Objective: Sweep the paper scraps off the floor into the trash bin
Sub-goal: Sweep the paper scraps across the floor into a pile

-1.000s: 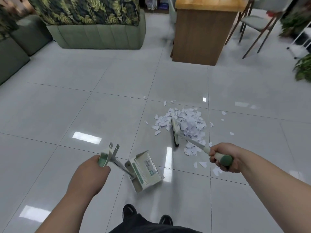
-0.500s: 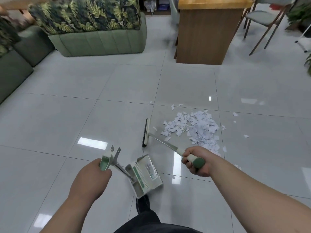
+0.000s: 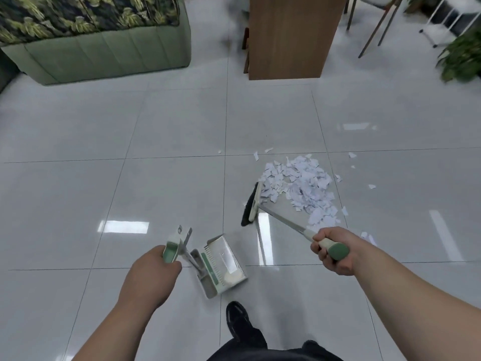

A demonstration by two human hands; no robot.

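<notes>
A heap of white paper scraps (image 3: 299, 188) lies on the grey tiled floor, with a few stray bits around it. My right hand (image 3: 335, 252) grips the green end of a short broom (image 3: 251, 204), whose black bristles touch the floor at the heap's left edge. My left hand (image 3: 153, 273) grips the green handle of a white dustpan (image 3: 221, 264). The pan hangs low over the floor, left of the broom and apart from the scraps. No trash bin is in view.
A green sofa (image 3: 104, 56) stands at the back left. A wooden cabinet (image 3: 289, 37) stands behind the heap, with chair legs (image 3: 374, 29), a white rack and a plant (image 3: 463, 56) at the back right. My shoe (image 3: 238, 320) is just below the dustpan.
The broom swung from the middle of the heap out to the left, then came back against the heap's left edge. The view moved closer and tilted down. The dustpan stayed in my left hand.
</notes>
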